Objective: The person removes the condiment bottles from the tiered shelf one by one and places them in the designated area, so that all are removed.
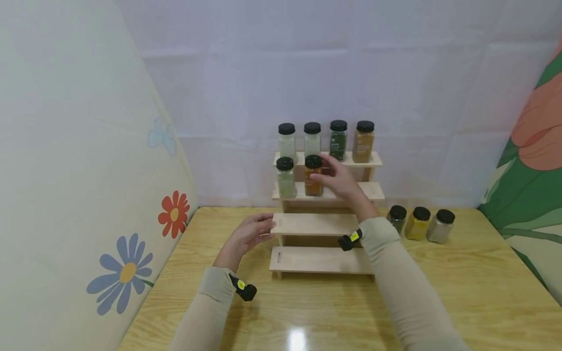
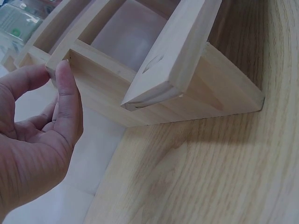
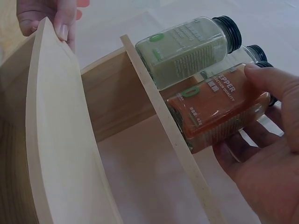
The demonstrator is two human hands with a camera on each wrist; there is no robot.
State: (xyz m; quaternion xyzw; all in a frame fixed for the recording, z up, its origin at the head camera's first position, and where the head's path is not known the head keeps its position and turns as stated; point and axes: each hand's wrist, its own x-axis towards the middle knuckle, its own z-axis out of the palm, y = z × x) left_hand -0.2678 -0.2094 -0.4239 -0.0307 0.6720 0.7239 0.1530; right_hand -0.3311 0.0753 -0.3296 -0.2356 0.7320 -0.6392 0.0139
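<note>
A stepped wooden spice rack (image 1: 320, 260) stands on the table, its tiers rising toward the back wall. My right hand (image 1: 338, 181) holds a black-capped spice jar of orange-red powder (image 1: 313, 184) on the second tier from the top. In the right wrist view the thumb of the right hand (image 3: 266, 163) lies near the cap, the fingers around the far side, and the base of the jar (image 3: 219, 105) meets the shelf. A pale green spice jar (image 1: 286, 183) is left of it. My left hand (image 1: 251, 233) pinches the left end of the tier below (image 2: 58, 60).
On the top tier stand several jars, among them a dark green jar (image 1: 338, 141) and a tan jar (image 1: 363, 142). Right of the rack, on the table (image 1: 478, 287), are a dark jar (image 1: 397, 219), a yellow jar (image 1: 417, 226) and a grey-white jar (image 1: 440, 228).
</note>
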